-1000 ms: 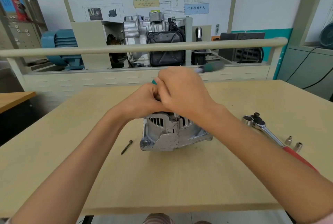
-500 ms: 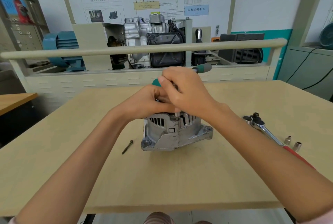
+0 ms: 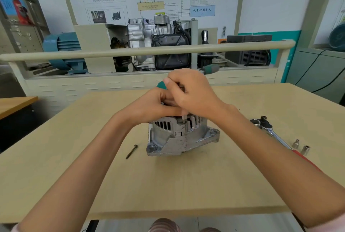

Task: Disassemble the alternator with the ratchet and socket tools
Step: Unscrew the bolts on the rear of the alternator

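Note:
A silver alternator (image 3: 179,138) stands on the wooden table (image 3: 168,185). My left hand (image 3: 149,106) grips its top, with the fingers partly hidden under my right hand. My right hand (image 3: 196,93) is curled round a driver tool with a green and grey handle (image 3: 211,68). The tool's teal end pokes out at the left of my right hand. Its metal socket tip (image 3: 183,119) points down onto the alternator's upper housing. A chrome ratchet (image 3: 268,129) with a red grip lies to the right, untouched.
A loose dark bolt (image 3: 131,151) lies left of the alternator. Two small sockets (image 3: 295,143) (image 3: 305,149) stand beside the ratchet handle. Behind the table runs a beige rail (image 3: 130,51) in front of an engine display stand.
The green handle end has swung slightly left and is no longer blurred. My right hand has shifted a little over the alternator top. My left hand stays in place.

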{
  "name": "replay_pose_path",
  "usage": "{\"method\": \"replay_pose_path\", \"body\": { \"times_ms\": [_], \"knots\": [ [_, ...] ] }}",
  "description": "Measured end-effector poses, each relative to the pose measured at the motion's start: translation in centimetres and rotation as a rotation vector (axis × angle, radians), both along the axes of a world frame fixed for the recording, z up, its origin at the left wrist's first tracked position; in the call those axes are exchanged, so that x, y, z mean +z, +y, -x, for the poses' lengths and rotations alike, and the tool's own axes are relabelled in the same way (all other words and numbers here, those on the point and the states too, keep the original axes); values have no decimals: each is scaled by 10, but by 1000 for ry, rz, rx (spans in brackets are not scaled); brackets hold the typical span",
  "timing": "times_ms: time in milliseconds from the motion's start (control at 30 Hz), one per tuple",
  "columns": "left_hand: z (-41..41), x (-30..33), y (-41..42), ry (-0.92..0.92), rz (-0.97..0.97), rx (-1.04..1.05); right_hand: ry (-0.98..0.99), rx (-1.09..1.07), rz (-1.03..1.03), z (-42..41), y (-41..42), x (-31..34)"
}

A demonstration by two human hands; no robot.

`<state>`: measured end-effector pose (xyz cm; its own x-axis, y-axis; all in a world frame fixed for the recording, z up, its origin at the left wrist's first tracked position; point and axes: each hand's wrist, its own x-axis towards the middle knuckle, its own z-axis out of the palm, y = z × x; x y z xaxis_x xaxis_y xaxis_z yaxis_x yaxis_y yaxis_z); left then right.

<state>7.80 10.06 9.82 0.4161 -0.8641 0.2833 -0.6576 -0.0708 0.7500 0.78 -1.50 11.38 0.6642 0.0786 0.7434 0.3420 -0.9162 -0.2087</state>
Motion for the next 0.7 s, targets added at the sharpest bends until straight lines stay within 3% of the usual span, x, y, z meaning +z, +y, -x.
{"method": "replay_pose_path", "body": {
  "times_ms": [100, 133, 233, 300, 433, 567, 633, 700],
  "knots": [
    [-2, -1, 0, -2, 12, 41, -25, 29, 19, 2, 2, 0],
    [-3, -2, -1, -14, 27, 76, -56, -75, 91, 2, 5, -4],
    [-2, -5, -7, -62, 51, 110, -33, -664, 294, -2, 18, -11],
    [0, -5, -7, -67, 35, 105, 18, -783, 309, -4, 22, -9],
    [0, -3, -3, -11, 10, 110, -65, -424, 223, -2, 11, -4],
    [3, 2, -1, 38, -4, 39, 3, 16, 18, -1, 1, -2],
    [4, 2, 0, 49, -1, 26, 7, 82, -38, 0, -1, 0],
    [0, 0, -1, 46, 6, 58, -5, -7, 15, -1, 0, -3]
  ]
}}
